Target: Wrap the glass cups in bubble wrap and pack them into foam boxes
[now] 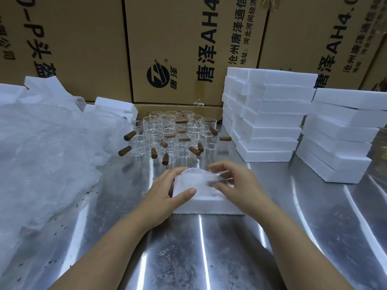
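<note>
A glass cup wrapped in bubble wrap [193, 178] sits in the open white foam box [206, 206] at the middle of the steel table. My left hand [167, 192] grips the wrapped cup from the left, thumb along its front. My right hand [236, 183] holds its right side, fingers pinching the wrap. Behind the box stands a cluster of several bare glass cups with brown wooden handles [176, 135]. A big heap of bubble wrap [48, 151] lies at the left.
Two stacks of white foam boxes [266, 116] [339, 135] stand at the right. Loose foam pieces [115, 105] lie behind the bubble wrap. Tall cardboard cartons [188, 49] wall off the back. The steel table [209, 254] stretches toward me.
</note>
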